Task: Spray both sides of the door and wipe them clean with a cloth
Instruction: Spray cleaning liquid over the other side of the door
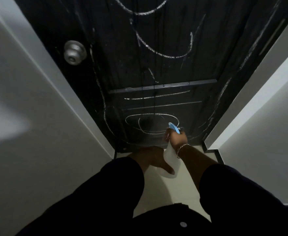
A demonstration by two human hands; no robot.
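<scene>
Low against the foot of the black door (157, 65), the right hand (177, 138) grips the neck of a translucent spray bottle (169, 160), its blue nozzle (174, 127) pointing at the chalk scribbles on the bottom panel. A chain bracelet (182, 149) circles that wrist. The bottle's body hangs down below the hand. The left hand (154, 159) lies beside the bottle, fingers extended and relaxed, their tips reaching the bottle's base; whether they touch it I cannot tell. A round metal knob (74, 52) sits on the door's left side, well above both hands.
</scene>
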